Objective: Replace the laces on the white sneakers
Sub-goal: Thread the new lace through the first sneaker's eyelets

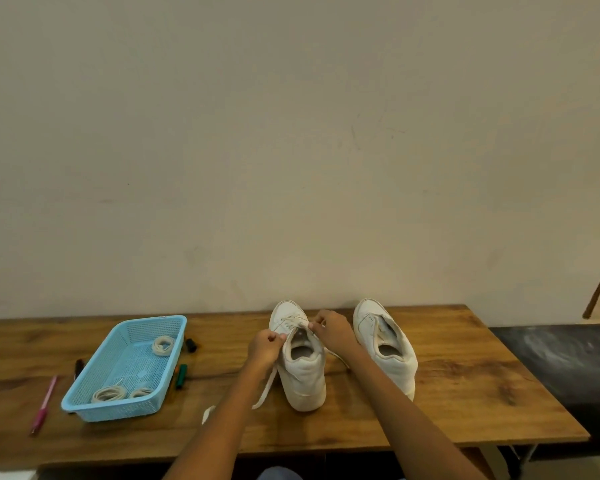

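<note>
White lace (267, 389) pinched in both hands at the upper eyelets of the near sneaker (300, 358): left hand (265, 346) curled on the strand trailing down to the surface (447, 393), right hand (329, 329) nipping the other strand by the tongue. Best done by pulling both ends evenly, keeping the lace flat, and steadying the shoe against tipping. Beyond the right hand, second sneaker (385, 344), seemingly unlaced. Well left of the left hand, blue basket (84, 408) with coiled laces (109, 393).
</note>
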A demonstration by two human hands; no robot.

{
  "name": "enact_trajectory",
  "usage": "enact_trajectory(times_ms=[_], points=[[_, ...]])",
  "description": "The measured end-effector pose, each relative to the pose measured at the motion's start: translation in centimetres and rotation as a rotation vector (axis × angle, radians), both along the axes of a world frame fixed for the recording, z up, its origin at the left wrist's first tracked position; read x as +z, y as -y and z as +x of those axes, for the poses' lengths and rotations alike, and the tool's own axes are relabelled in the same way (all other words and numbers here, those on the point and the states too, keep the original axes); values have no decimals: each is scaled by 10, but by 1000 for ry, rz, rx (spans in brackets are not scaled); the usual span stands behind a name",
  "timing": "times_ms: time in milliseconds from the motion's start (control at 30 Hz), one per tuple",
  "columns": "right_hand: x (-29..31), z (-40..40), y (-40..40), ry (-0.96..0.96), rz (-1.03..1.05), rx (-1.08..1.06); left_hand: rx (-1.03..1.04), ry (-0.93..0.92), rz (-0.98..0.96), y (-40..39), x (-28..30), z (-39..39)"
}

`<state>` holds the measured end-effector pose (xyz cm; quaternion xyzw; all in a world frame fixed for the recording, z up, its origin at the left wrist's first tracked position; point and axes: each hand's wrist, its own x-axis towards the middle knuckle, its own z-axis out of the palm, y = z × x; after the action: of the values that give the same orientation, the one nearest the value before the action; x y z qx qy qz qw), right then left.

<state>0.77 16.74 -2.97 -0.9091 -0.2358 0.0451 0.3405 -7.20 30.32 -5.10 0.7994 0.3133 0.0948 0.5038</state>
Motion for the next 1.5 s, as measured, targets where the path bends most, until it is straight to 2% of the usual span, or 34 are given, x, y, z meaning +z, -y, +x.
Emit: enact_trajectory(times_ms=[67, 167, 300, 433, 500, 567, 600, 700, 800, 900, 1000, 1200, 1300, 1367, 1433, 1500], points=[[-4, -1, 0, -2, -5, -30, 60, -76, 136, 10, 5, 4], [-10, -3, -1, -30, -9, -85, 152, -181, 197, 24, 7, 4], [-11, -1, -1, -71, -12, -76, 103, -163, 262, 18, -1, 5], [-5, -1, -1, -83, 15, -73, -64, -96, 155, -3, 1, -1], [-2, -6, 0, -110, 71, -79, -131, -156, 112, -8, 14, -10], [6, -12, 0, -177, 165, -69, -111, -213, 84, -11, 33, -17], [10, -14, -1, -206, 201, -59, -58, -189, 49, -12, 43, -18], [36, -19, -3, -247, 288, -17, 36, 41, -181, -11, 81, -16], [65, -24, -5, -271, 421, 19, 9, 222, -371, -1, 122, -18], [96, -29, -1, -264, 530, 44, -55, 338, -409, 10, 155, -25], [121, -38, 5, -239, 636, 82, -125, 401, -292, 16, 174, -31], [152, -53, 13, -184, 819, 158, -191, 501, 176, 23, 197, -45], [167, -58, 14, -128, 871, 198, -163, 418, 535, 19, 210, -43], [181, -62, 17, -86, 915, 209, -104, 324, 692, 20, 223, -42], [197, -64, 19, -25, 951, 195, -68, 356, 762, 24, 240, -43], [213, -67, 20, 57, 982, 158, -31, 487, 702, 34, 257, -46]])
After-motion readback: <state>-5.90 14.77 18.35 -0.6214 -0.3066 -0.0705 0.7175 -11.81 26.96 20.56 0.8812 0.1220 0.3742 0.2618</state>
